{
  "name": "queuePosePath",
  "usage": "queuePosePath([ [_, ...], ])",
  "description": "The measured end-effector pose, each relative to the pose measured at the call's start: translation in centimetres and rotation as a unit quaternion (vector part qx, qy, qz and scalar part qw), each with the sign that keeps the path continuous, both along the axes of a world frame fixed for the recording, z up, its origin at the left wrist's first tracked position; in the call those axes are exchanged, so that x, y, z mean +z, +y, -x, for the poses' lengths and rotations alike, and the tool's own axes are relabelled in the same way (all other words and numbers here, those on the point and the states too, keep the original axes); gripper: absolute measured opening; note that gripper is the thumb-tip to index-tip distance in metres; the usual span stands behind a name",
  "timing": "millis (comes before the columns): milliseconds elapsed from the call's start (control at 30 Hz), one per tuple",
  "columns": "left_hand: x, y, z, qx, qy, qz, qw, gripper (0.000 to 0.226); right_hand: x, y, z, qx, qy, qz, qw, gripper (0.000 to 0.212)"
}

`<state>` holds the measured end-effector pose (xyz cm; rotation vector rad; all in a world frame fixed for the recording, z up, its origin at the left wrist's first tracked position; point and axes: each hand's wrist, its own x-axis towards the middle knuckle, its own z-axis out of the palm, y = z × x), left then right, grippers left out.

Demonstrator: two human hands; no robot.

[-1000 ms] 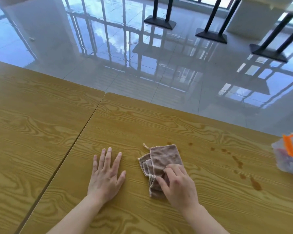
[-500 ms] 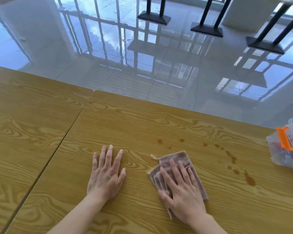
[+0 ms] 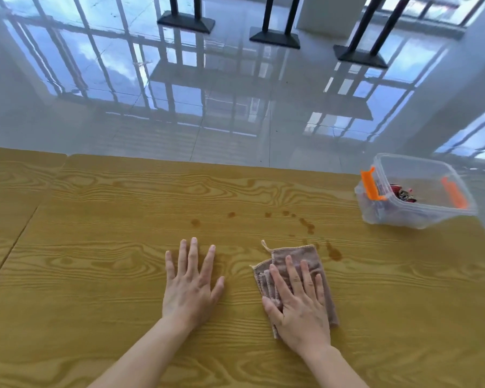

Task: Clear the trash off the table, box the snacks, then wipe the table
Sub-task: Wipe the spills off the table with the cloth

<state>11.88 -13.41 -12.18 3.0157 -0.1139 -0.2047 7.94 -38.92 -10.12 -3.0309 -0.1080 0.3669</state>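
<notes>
Nearest the camera, on the wooden table [image 3: 95, 275], the right hand [image 3: 300, 306] lies flat on a folded pinkish-brown cloth [image 3: 300, 260], fingers spread and pressing it down rather than pinching it. Just left of the cloth, the left hand [image 3: 191, 287] rests palm-down on bare wood, fingers fanned and holding nothing. Beyond the cloth, starting just past its far right corner and running in an arc toward the far edge, sits a trail of brown spots [image 3: 308, 226], the largest one [image 3: 333, 252] almost touching the cloth. Farther off and well to the right of the cloth stands a clear snack box [image 3: 415, 191] with orange clips, lidless, with packets visible inside. By the look of it, no trash is in view on the wood and the snacks are boxed, so only wiping is left, and it has hardly started since the spots are all there. Room to sweep is generous: open wood lies left and ahead of the cloth, with a seam between tabletops far to its left. The far edge drops to glossy floor just past the spots, and the box sits close to that edge.
</notes>
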Motion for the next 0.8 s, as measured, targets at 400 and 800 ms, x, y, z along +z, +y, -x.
queuePosePath([
  [400, 0.0, -1.1, -0.1, 0.023, -0.006, -0.020, 1.000, 0.074, 0.3, -8.2, 0.4, -0.160, 0.006, 0.026, 0.987, 0.079],
  [800, -0.3, -1.0, -0.1, 0.034, -0.026, -0.017, 0.999, 0.073, 0.7, -12.0, -4.3, -0.163, 0.029, 0.002, 0.986, 0.080],
])
